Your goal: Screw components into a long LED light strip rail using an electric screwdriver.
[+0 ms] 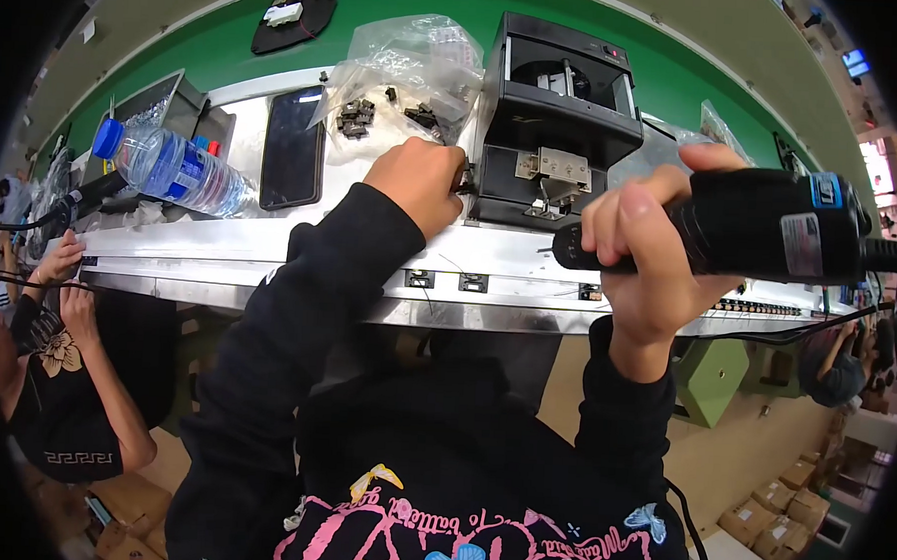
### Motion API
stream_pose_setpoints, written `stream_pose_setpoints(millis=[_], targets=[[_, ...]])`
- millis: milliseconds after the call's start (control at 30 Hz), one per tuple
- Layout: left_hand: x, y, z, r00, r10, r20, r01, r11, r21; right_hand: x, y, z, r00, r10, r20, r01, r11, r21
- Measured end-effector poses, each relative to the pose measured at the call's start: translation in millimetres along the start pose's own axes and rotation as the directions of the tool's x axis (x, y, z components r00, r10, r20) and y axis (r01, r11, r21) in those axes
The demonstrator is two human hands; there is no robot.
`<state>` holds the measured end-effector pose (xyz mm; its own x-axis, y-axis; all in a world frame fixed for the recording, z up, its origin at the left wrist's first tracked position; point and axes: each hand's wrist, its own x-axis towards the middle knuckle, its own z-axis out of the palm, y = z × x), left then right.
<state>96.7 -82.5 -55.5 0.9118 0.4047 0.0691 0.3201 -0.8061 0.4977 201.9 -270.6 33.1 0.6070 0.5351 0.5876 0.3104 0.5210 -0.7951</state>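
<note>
My right hand (655, 244) is wrapped round a black electric screwdriver (746, 228), held sideways above the bench's right side. Its narrow end points left, close to the front of a black boxy machine (566, 110) with a metal bracket (555, 170). My left hand (420, 184) is closed, knuckles up, at the machine's left side. A small dark piece shows by its fingers, but what they hold is mostly hidden. Just beyond that hand, small black parts (355, 119) lie on a clear plastic bag (410, 63). Small boards (473, 282) sit along the front rail.
Left of the bag lies a dark phone (294, 145). A water bottle (173, 163) with a blue cap lies tilted beside a grey bin (156, 107). A cable (791, 335) runs along the right front edge. At the far left, another person's hands (68, 283) are at the bench.
</note>
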Motion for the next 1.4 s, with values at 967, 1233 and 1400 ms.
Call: stream_pose_setpoints(millis=[967,1233,1400], targets=[[-110.2,65.4,25.0,0.888,0.224,-0.402,-0.276,0.958,-0.077,-53.1,8.3,-28.9,0.993,-0.01,0.118,0.038,0.971,-0.236],[-107.0,64.8,34.2,0.888,0.203,-0.412,-0.251,0.966,-0.066,-50.0,9.3,-26.7,0.984,-0.013,0.177,0.062,0.96,-0.275],[-107.7,63.3,34.2,0.879,0.223,-0.42,-0.274,0.96,-0.063,-47.7,11.8,-21.6,0.983,-0.008,0.183,0.044,0.979,-0.197]])
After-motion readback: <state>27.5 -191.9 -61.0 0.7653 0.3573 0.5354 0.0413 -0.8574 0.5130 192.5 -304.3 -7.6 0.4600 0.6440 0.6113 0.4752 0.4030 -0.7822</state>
